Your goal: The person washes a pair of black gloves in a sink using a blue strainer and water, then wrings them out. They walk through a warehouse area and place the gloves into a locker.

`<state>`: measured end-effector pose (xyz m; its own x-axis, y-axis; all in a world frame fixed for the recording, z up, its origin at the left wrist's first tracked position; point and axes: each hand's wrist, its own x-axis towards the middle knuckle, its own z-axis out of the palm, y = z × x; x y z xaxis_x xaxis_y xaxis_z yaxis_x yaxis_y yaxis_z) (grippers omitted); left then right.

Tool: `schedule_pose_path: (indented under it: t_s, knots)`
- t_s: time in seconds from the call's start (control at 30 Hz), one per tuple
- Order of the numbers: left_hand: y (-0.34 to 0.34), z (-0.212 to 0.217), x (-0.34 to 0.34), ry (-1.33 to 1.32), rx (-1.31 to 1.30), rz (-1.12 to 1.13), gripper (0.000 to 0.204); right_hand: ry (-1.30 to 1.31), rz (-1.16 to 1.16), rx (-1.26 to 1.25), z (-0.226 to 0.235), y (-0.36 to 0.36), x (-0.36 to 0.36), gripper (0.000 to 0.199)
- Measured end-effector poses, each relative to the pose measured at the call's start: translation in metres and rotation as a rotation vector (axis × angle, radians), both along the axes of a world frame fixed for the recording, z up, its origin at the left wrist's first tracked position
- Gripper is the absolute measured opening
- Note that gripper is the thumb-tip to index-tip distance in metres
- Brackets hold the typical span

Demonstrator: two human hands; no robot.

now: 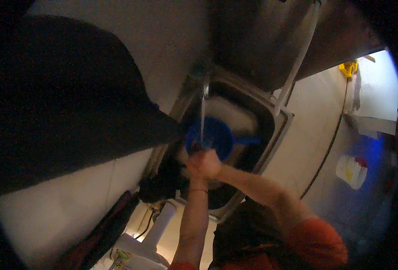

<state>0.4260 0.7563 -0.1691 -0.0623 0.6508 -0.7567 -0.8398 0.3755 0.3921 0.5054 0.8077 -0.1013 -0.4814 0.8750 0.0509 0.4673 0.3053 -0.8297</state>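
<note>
The left hand and the right hand are pressed together over the metal sink. How tightly each grip is closed cannot be told. A blue scoop is seen just beyond the hands, in the sink. Water is poured down onto it from the tap.

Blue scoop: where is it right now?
In the head view, the blue scoop sits mid-frame inside the steel sink, under the tap's water stream, just above the joined hands.
</note>
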Motion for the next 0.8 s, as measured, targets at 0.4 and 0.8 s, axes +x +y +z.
schedule_pose_path:
  t_s: [0.4, 0.8]
  knots:
    - [0.022, 0.01, -0.005, 0.15, -0.206, -0.208, 0.069, -0.448, 0.086, -0.048, -0.136, 0.03, 0.026, 0.033]
    - [0.02, 0.026, -0.007, -0.467, 0.073, -0.1, 0.058, -0.423, 0.294, -0.193, -0.009, -0.017, 0.014, 0.029]
